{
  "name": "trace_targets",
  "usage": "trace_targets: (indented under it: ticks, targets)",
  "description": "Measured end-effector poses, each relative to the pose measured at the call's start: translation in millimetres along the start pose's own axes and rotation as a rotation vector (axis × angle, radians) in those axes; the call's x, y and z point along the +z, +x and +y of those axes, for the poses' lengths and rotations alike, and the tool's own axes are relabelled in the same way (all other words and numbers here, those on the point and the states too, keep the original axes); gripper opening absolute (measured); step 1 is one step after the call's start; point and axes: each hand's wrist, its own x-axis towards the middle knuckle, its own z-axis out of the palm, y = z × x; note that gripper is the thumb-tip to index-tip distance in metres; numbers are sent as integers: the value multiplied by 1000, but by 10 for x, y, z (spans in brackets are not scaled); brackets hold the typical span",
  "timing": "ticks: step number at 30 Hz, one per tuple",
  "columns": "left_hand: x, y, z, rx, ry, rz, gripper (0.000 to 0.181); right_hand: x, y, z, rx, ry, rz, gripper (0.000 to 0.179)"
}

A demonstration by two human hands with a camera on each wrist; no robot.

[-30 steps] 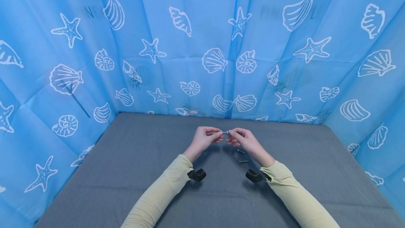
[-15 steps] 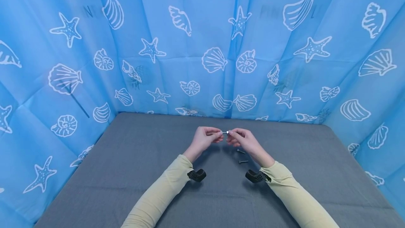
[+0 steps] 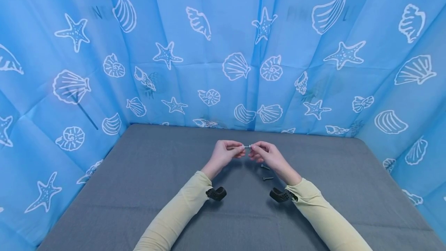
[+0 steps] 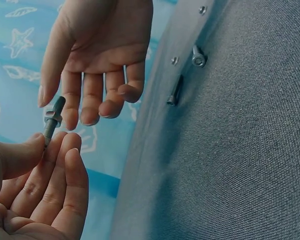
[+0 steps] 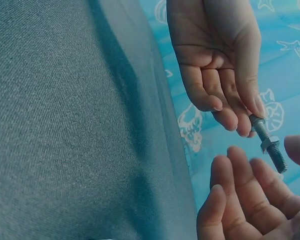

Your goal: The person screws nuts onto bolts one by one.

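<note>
Between thumb and fingertips my left hand (image 3: 223,155) pinches a metal bolt (image 5: 261,130) by its head end. A hex nut (image 5: 269,144) sits partway along the bolt's thread, and the threaded tip sticks out past it. My right hand (image 3: 273,159) is around that free end, its thumb and fingers apart, with the tip in the gap between them. In the left wrist view the right thumb (image 4: 48,82) is on one side of the bolt and the slightly bent fingers on the other. Both hands are raised above the table.
Two loose bolts (image 3: 268,178) lie on the grey cloth-covered table (image 3: 167,189), just below the right hand. Two small nuts (image 4: 175,60) lie near them in the left wrist view. A blue curtain (image 3: 209,49) with white shells hangs behind the table.
Both hands keep nearly the same place, and the left keeps its pinch on the bolt. The right fingertips have shifted slightly beside the nut.
</note>
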Motion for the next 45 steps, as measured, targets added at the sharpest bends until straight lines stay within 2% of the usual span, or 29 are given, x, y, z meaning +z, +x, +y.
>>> trace_targets:
  ticks: [7, 8, 12, 15, 19, 23, 27, 30, 32, 38, 45]
  targets:
    - [2, 3, -3, -22, 1, -4, 21, -4, -11, 16, -64, -22, -22, 32]
    - [10, -19, 32, -24, 3, -2, 20, -1, -10, 17, -69, -31, -25, 31]
    - [26, -45, 80, -20, 1, 2, 20, 18, -4, 15, -45, -36, -21, 29]
    - [17, -22, 42, -6, -7, 1, 20, 19, -6, 7, -26, -22, -11, 30]
    - [9, 2, 14, -23, -14, -6, 19, 7, -21, -10, -49, -12, -14, 34]
    - [24, -59, 110, -39, -17, -16, 19, 7, -24, -22, -62, -21, -20, 36]
    - [45, -140, 245, -47, -3, -17, 20, 9, -16, -34, -22, -29, -16, 36]
    - [48, -152, 272, -41, 1, -16, 21, 7, -12, -42, 2, -16, -14, 41]
    - [44, -134, 247, -32, 3, -15, 21, 6, -9, -41, 3, 2, -6, 40]
    - [23, -10, 49, -28, -7, -14, 20, 3, -3, -11, -52, -3, -17, 33]
    - [36, 5, -8, -8, -7, -10, 19, 18, -18, -36, -8, -29, -14, 35]
